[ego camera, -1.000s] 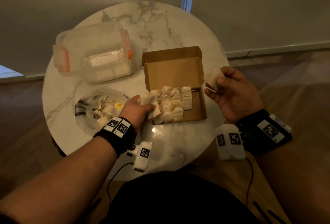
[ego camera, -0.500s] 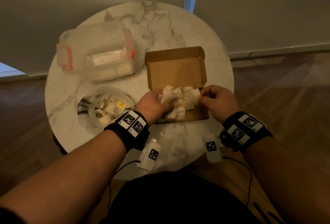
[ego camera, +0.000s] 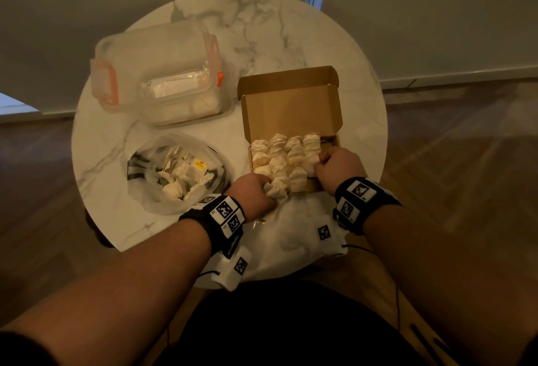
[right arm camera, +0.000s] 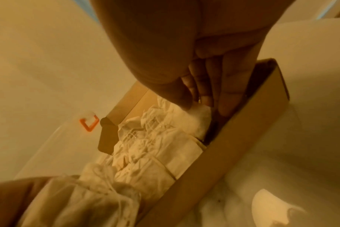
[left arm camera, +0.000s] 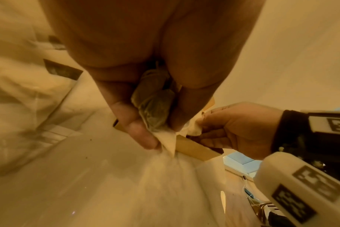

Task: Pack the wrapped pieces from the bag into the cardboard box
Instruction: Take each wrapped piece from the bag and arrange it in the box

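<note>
The open cardboard box [ego camera: 291,115] sits on the round marble table, its tray filled with rows of pale wrapped pieces [ego camera: 283,155]. My left hand [ego camera: 256,195] grips a small bunch of wrapped pieces [ego camera: 276,190] at the box's near-left corner; the left wrist view shows my fingers [left arm camera: 138,132] curled round that bunch [left arm camera: 153,106]. My right hand [ego camera: 337,167] pinches one wrapped piece [ego camera: 311,163] in the right-hand column. In the right wrist view my thumb and fingertips [right arm camera: 206,98] hold this piece [right arm camera: 201,118] just inside the box wall [right arm camera: 243,129]. The clear bag [ego camera: 151,199] holds several more pieces [ego camera: 177,179].
A clear plastic container [ego camera: 157,74] with orange clips stands at the back left of the table [ego camera: 291,30]. The box lid [ego camera: 291,103] stands upright behind the tray. The table edge runs close behind my wrists, with wooden floor all round.
A second ago both hands held pieces beside the box. They came together over the tray, then drew back: the left to the near-left corner, the right to the right column.
</note>
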Motion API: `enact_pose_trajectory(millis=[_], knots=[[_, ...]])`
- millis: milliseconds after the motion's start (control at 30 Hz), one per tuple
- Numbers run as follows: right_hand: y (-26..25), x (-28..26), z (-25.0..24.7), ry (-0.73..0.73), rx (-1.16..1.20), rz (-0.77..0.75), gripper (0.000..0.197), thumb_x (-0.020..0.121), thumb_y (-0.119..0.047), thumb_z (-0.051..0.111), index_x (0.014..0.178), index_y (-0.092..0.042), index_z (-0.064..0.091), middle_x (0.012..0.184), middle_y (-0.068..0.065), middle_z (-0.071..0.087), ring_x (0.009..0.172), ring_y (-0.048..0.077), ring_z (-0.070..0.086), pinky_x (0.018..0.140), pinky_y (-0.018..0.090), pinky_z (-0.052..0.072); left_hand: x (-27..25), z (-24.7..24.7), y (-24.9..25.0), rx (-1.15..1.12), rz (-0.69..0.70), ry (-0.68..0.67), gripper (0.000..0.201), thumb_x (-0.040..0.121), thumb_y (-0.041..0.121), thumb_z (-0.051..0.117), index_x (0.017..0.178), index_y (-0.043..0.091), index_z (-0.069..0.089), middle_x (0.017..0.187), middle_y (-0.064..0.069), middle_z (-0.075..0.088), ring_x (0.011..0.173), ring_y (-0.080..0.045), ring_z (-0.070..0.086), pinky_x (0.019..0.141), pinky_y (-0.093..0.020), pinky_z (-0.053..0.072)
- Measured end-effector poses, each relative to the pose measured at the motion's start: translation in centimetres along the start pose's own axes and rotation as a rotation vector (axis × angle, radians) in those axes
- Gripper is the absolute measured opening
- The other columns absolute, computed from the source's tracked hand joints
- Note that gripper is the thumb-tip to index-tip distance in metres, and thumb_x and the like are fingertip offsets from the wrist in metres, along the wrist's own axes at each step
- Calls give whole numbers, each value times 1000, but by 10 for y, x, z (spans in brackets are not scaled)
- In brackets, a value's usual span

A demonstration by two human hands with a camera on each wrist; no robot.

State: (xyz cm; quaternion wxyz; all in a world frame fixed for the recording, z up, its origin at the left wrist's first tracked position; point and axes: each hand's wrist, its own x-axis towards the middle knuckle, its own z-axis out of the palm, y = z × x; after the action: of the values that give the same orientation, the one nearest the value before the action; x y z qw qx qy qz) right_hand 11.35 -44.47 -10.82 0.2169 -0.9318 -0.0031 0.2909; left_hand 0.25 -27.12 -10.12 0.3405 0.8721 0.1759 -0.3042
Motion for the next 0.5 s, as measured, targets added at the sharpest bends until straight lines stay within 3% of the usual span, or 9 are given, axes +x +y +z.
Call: enact_pose_trajectory(millis=[100, 233, 400, 500], knots=[[-2, -5, -7, 29, -63, -9, 25, 94, -27, 58, 116, -20, 68, 115, 10, 68, 103, 33, 65, 77, 32, 47, 1, 0, -1, -11, 2, 0, 9, 83, 24, 73, 83, 22, 64, 85, -4, 67, 81, -22, 63, 69, -29, 49], [5, -13, -15, 91, -120, -125, 18, 98, -28, 54, 106, -16, 64, 96, 7, 67, 86, 30, 62, 71, 32, 45, 3, 0, -4, -43, -1, -5, 10, 82, 24, 75, 84, 21, 66, 88, -6, 71, 82, -23, 68, 75, -35, 58], [5, -18, -5, -177, -390, -236, 22, 93, -26, 55, 96, -15, 74, 96, 8, 72, 85, 27, 63, 70, 31, 46, 5, 0, -5, -64, -14, 3, 12, 80, 25, 76, 89, 19, 71, 88, -5, 72, 81, -22, 69, 78, -40, 61], [3, -20, -6, -175, -352, -263, 21, 91, -24, 56, 98, -16, 74, 96, 9, 72, 86, 28, 64, 73, 34, 51, 5, -2, -4, -63, -20, 17, 16, 80, 25, 76, 92, 16, 74, 88, -6, 73, 83, -23, 69, 79, -41, 60]])
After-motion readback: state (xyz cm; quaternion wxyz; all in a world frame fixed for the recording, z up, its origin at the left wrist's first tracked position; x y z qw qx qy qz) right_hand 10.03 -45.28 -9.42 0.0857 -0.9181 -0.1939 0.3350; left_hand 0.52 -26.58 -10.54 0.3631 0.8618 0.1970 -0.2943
